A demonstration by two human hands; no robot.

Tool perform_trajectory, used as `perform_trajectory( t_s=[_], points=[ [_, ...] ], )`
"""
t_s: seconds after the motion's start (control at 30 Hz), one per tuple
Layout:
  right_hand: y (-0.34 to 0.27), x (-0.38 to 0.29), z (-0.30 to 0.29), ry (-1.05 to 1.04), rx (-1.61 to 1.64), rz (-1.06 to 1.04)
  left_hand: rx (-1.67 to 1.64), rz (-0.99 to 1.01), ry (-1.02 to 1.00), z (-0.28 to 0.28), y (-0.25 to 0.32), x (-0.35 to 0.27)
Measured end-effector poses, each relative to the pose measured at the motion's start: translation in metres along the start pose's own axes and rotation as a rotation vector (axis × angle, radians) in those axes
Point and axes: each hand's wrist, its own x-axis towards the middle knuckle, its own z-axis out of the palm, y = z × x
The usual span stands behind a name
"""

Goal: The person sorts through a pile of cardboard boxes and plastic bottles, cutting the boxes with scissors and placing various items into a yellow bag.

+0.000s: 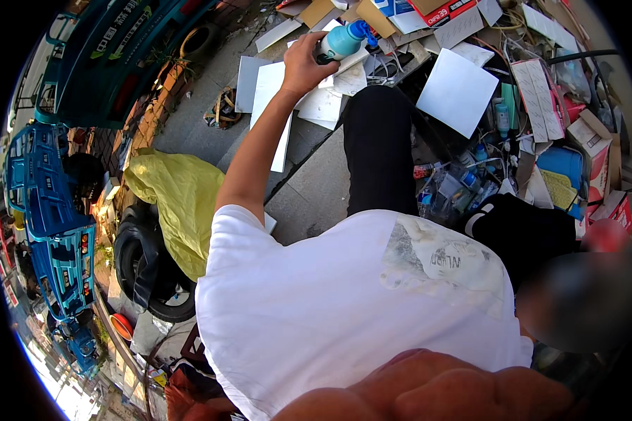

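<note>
My left hand (pixel 306 59) is wrapped around a turquoise plastic bottle (pixel 343 41) with a dark blue top, held tilted. Beneath and around it lie white flat boards (pixel 324 104) and cardboard scraps. My left arm stretches forward from my white T-shirt. Out of view is my right hand; the right side is partly dark and blurred. Before me, past my black-trousered knee (pixel 379 152), rests a larger white board (pixel 457 93). Right of the knee is a heap of clear plastic bottles (pixel 461 187).
Cardboard boxes (pixel 442 10) and thin cables crowd the far side. A blue plastic container (pixel 561 176) stands at the right among boxes. To my left are a yellow plastic sack (pixel 181 202), black tyres (pixel 131 263) and blue cargo vehicles (pixel 45 184). Grey paving (pixel 308 184) runs below the boards.
</note>
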Motion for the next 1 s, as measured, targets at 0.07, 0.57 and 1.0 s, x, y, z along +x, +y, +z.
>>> perform_trajectory(
  t_s=[0.07, 0.57, 1.0],
  points=[
    [-0.004, 0.008, 0.012, -0.018, 0.019, -0.036, 0.002, -0.023, 0.020, 0.030, 0.022, 0.028],
    [-0.098, 0.008, 0.203, -0.268, 0.155, -0.402, 0.163, -0.614, -0.007, 0.001, -0.077, -0.099],
    [-0.150, -0.058, 0.264, -0.376, -0.090, -0.503, 0.453, -1.028, -0.447, -0.105, -0.099, -0.365]
  ],
)
